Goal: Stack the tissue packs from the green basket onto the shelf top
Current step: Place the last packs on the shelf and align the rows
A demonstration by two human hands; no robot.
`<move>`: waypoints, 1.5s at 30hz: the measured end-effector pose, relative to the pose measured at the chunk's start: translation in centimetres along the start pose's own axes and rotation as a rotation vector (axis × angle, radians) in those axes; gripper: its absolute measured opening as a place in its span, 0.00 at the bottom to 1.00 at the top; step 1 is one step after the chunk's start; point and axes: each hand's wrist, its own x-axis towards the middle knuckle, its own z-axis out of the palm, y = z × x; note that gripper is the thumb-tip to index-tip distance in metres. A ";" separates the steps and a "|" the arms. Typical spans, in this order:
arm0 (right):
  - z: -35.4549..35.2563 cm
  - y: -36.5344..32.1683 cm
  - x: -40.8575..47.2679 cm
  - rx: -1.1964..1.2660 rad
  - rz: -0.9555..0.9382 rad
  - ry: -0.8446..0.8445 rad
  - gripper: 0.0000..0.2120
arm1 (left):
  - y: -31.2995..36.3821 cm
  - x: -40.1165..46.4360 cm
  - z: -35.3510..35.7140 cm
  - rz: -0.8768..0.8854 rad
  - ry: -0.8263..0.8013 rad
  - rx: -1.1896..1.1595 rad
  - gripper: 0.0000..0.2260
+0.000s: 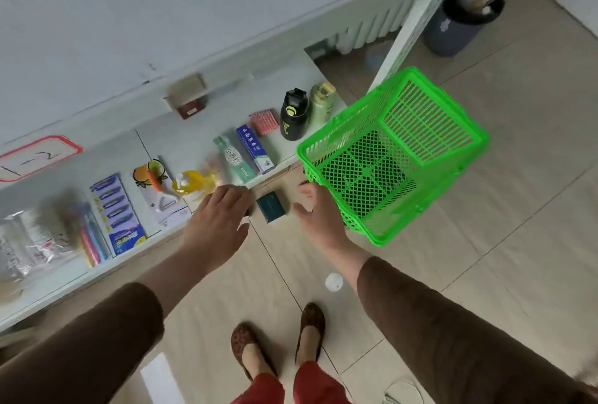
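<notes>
The green basket (430,131) is tilted at the right of the shelf end, and its mesh bottom shows nothing inside. My right hand (322,219) is against the basket's near left corner with its thumb and fingers spread; no finger is seen round the rim. A dark blue pack (272,207) lies between my two hands, below the front edge of the white shelf top (194,141). Whether it rests on the floor I cannot tell. My left hand (220,212) hovers flat and relaxed over the shelf's front edge, just left of the pack, holding nothing.
The shelf top carries toothpaste boxes (246,154), a yellow bottle (191,182), a black flask (293,115), a pale green bottle (322,102), razor packs (119,212) and clear bags (29,241). A lined bin (462,18) stands far right. A white ball (334,282) lies by my feet.
</notes>
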 end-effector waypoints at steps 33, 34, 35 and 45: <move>39.2 37.0 26.9 0.130 0.518 -0.227 0.30 | -24.8 14.3 55.6 -1.271 -0.153 -0.832 0.31; 38.7 36.8 25.9 0.122 0.538 -0.260 0.28 | -24.2 13.6 55.3 -1.266 -0.203 -0.837 0.28; 38.1 36.5 24.4 0.084 0.557 -0.272 0.26 | -23.3 12.6 54.9 -1.271 -0.246 -0.829 0.25; 21.6 26.6 4.2 0.102 0.451 -0.186 0.23 | -8.1 -0.4 37.0 -1.228 -0.135 -0.964 0.14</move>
